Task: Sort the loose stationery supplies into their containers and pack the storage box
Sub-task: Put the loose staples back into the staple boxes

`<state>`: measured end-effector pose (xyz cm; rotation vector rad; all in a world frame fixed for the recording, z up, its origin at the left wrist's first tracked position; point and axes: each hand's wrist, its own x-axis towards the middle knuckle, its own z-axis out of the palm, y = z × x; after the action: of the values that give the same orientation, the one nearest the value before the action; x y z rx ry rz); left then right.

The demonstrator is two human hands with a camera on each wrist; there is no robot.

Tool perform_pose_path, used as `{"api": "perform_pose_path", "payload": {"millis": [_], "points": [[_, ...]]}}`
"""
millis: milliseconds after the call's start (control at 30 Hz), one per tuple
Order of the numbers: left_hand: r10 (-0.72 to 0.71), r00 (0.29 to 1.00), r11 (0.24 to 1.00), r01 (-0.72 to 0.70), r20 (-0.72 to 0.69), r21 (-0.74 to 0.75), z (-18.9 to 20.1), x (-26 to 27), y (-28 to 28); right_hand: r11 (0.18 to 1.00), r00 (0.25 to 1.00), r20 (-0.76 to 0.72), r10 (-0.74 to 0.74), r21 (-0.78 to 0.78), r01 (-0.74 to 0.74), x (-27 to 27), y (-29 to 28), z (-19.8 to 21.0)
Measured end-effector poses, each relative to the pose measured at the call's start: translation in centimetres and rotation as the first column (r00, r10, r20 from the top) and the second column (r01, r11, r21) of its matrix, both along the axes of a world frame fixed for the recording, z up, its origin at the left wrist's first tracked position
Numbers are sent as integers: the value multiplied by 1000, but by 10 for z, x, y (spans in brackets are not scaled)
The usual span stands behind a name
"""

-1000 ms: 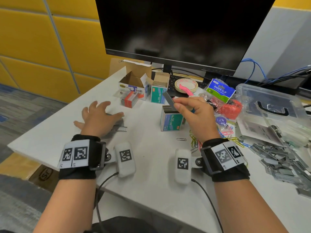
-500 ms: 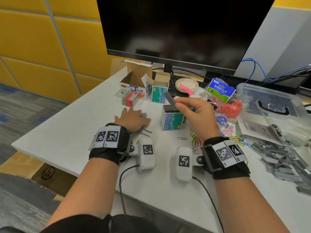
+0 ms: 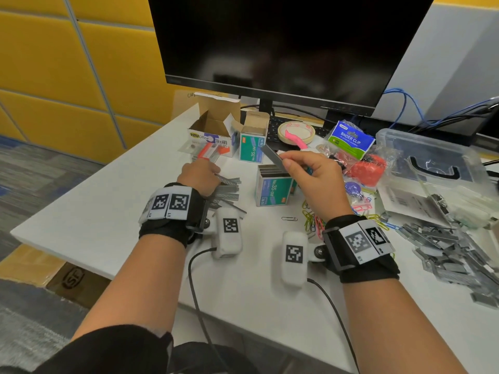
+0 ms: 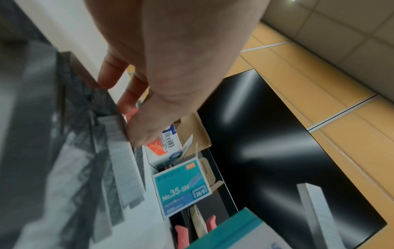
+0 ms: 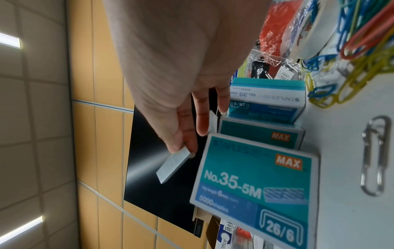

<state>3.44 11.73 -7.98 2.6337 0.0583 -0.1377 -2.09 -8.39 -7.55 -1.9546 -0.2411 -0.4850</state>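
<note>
Two hands: right hand point(image 3: 310, 176) pinches staple strip point(image 3: 271, 155); left hand point(image 3: 198, 175) fingers hidden, grip on staple pile point(image 3: 228, 191) unclear.

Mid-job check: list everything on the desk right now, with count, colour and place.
Teal cardboard staple boxes: two, one centre holding staples, one behind.
Grey staple strips: small pile at left hand; large pile far right.
White open carton: one, rear left.
Coloured paper clips: heap, right of centre box.
Silver paper clip: one, in front.
Blue binder clip bag: one, rear.
Tape roll: one, cream, rear.
Clear plastic storage box: one, right.
Black monitor: one, behind.
Left hand: picking at small pile.
Right hand: pinching one grey strip above centre box.
</note>
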Motion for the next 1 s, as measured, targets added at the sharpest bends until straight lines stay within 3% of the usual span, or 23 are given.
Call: {"api": "perform_pose_path", "payload": {"millis": [267, 367, 567, 1000], "points": [[42, 998, 981, -31, 56, -190, 3, 2, 1, 999, 1000, 14, -26, -24, 27, 1, 0, 0], [78, 986, 955, -30, 150, -297, 6, -1, 5, 998, 998, 34, -52, -26, 53, 4, -2, -1], [-5, 946, 776, 209, 326, -596, 25, -7, 2, 997, 996, 54, -71, 1, 71, 3, -1, 0], [-201, 879, 584, 462, 432, -667, 26, -1, -31, 994, 994, 20, -106, -31, 107, 6, -5, 0]]}}
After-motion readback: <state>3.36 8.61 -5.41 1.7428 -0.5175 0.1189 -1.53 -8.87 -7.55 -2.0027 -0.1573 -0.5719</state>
